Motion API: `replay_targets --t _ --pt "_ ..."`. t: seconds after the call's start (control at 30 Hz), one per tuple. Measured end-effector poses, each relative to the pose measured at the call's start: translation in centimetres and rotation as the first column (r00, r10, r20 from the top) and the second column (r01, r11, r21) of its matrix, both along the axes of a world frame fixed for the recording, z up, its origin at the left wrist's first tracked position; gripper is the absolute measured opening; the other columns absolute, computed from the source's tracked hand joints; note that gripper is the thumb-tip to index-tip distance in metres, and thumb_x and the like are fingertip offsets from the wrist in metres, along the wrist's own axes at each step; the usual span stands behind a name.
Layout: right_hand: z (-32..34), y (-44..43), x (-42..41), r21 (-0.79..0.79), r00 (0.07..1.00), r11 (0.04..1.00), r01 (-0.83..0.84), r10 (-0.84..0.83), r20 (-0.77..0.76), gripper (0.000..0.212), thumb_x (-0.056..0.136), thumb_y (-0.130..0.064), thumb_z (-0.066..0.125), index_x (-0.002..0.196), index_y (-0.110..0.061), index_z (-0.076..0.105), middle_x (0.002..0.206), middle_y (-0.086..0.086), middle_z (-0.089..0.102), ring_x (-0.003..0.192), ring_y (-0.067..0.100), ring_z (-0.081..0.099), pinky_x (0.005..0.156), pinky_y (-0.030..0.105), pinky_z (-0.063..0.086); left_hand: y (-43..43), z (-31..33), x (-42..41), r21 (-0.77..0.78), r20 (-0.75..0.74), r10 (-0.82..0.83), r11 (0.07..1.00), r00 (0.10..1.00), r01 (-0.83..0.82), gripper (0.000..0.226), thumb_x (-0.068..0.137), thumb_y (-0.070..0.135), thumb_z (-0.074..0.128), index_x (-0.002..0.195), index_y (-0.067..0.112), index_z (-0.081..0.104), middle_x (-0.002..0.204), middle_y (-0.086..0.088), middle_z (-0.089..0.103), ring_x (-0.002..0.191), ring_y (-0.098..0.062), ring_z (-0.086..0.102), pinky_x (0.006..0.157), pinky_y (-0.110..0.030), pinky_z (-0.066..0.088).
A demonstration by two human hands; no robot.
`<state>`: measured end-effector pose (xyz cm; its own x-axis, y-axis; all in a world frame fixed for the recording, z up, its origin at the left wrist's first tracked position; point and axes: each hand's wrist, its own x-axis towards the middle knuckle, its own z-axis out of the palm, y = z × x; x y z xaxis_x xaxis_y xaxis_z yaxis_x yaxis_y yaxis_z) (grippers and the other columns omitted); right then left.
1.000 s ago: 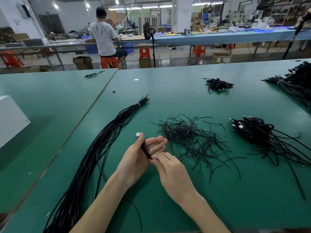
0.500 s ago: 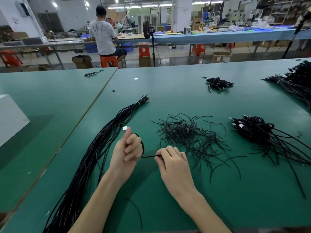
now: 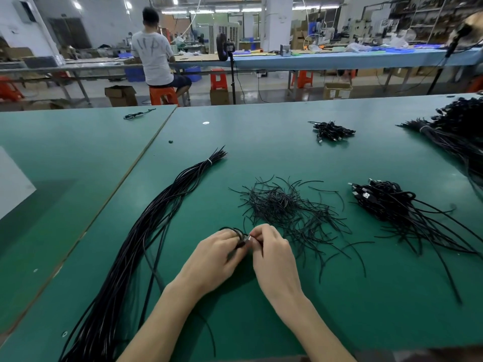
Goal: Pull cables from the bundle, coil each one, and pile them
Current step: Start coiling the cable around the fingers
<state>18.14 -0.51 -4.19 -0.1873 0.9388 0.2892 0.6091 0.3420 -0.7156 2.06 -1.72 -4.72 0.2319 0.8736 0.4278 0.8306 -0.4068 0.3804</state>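
Both hands came together; my left hand (image 3: 219,257) gripped the cable coil (image 3: 233,230), my right hand (image 3: 274,254) pinched its plug (image 3: 247,238) just to the right.

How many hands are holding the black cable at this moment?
2. The left hand grips the coiled cable near the front middle of the table; the right hand, just right of it, pinches the connector end.
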Motion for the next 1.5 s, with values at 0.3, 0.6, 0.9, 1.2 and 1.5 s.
replay_targets --t 0.3,0.6,0.9,1.2,1.5 --pt "-0.4 0.0 0.1 0.094 0.998 0.994 0.049 -0.053 0.043 0.014 0.106 -0.024 0.053 0.112 -0.022 0.066 0.107 -0.011 0.060 0.087 0.007 0.048 0.085 0.030 0.047 0.2 0.1 0.2 0.006 -0.102 0.003 1.000 0.995 -0.002 0.038 0.108 0.035 0.047 0.124 0.011 0.071 0.133 0.004 0.068 0.141 -0.005 0.046 0.116 -0.023 0.038" --pt "-0.2 0.5 0.7 0.097 0.919 0.975 -0.200 0.221 -0.328 0.034 0.100 0.008 0.052 0.114 -0.016 0.072 0.112 -0.011 0.069 0.113 0.008 0.064 0.099 0.027 0.052 0.1 0.0 0.5 -0.156 0.181 -0.006 0.987 0.984 0.034 0.057 0.106 0.053 0.036 0.127 0.012 0.069 0.135 0.008 0.064 0.134 0.003 0.050 0.106 -0.012 0.040" --pt "-0.4 0.4 0.5 0.003 0.874 0.962 -0.274 0.250 -0.418 0.026 0.100 -0.008 0.063 0.123 -0.020 0.065 0.099 -0.016 0.076 0.101 -0.003 0.069 0.088 0.008 0.046 0.8 0.8 0.0 -0.195 0.649 0.032 0.973 0.760 0.126 0.034 0.108 0.029 0.046 0.132 0.018 0.068 0.143 0.014 0.061 0.136 -0.006 0.054 0.108 -0.021 0.046" --pt "-0.8 0.4 0.2 -0.092 0.914 0.942 -0.323 0.285 -0.289 0.014 0.102 -0.023 0.062 0.102 -0.026 0.076 0.094 -0.021 0.072 0.105 0.004 0.056 0.088 0.016 0.044 1.0 2.7 -1.8 -0.041 0.987 0.101 0.913 -0.127 0.406 0.044 0.105 0.035 0.045 0.104 0.008 0.080 0.122 -0.008 0.073 0.110 -0.018 0.072 0.088 -0.027 0.057" --pt "-0.7 0.6 0.5 -0.086 0.941 0.971 -0.221 0.189 -0.282 0.018 0.098 -0.025 0.068 0.081 -0.030 0.068 0.083 -0.021 0.064 0.095 0.005 0.052 0.080 0.009 0.037 0.1 3.3 -2.3 -0.049 0.941 0.224 0.831 -0.253 0.554 0.050 0.106 0.053 0.039 0.065 0.026 0.049 0.051 0.011 0.032 0.043 -0.010 0.013 0.053 -0.022 0.024"
